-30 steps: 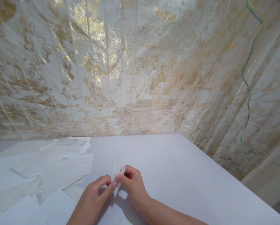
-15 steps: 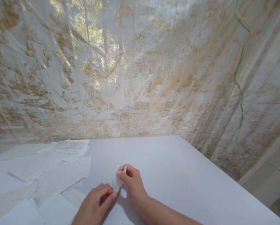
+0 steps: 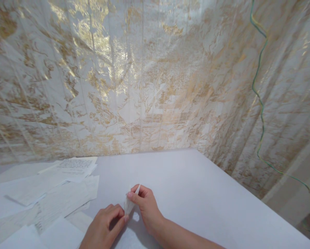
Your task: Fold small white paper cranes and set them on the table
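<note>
A small folded piece of white paper stands upright between my hands, low in the middle of the view. My right hand pinches its upper part between thumb and fingers, and a pointed tip sticks up beside the fingers. The thumb and fingertips of my left hand close on its lower left corner. Some of the folds are hidden behind my fingers. Both hands are just over the white table.
Loose sheets of paper, several with writing, overlap on the left of the table. A gold-patterned covering hangs behind it. A green-yellow wire runs down the right side, past the table's slanting right edge.
The view has shifted slightly, so the wall, wire and papers sit a little further left. Both hands keep their grip on the folded paper, with the right thumb moved slightly.
</note>
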Available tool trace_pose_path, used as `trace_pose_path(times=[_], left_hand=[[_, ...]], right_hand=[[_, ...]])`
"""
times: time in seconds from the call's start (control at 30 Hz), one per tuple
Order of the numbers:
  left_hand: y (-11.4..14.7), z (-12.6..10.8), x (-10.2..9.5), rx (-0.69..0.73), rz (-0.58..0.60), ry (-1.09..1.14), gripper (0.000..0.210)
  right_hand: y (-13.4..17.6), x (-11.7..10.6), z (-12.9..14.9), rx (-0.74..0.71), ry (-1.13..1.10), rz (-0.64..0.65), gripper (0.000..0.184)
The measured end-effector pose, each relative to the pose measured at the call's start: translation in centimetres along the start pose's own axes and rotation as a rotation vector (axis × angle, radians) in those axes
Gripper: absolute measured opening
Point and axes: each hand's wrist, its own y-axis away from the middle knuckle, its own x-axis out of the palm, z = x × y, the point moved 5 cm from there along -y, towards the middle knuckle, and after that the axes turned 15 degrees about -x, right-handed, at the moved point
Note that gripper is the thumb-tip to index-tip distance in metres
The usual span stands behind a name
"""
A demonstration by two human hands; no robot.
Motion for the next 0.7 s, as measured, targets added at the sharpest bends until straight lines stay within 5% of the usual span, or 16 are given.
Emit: trace_pose_path(times=[0.13, 0.37, 0.7], left_hand=[[0.1, -0.3, -0.2, -0.011, -0.01, 0.042, 0.025], [0.4, -0.8, -4.1, 0.022, -0.292, 0.295, 0.019], [0.2, -1.0, -4.4, 0.063, -0.24, 0.346, 0.017]], right_hand=[[-0.2, -0.2, 0.0, -0.016, -0.003, -0.002, 0.045], [-0.7, -0.3, -0.4, -0.12, 0.145, 0.104, 0.047], [0.0, 0.2, -0.7, -0.122, 0.183, 0.165, 0.041]])
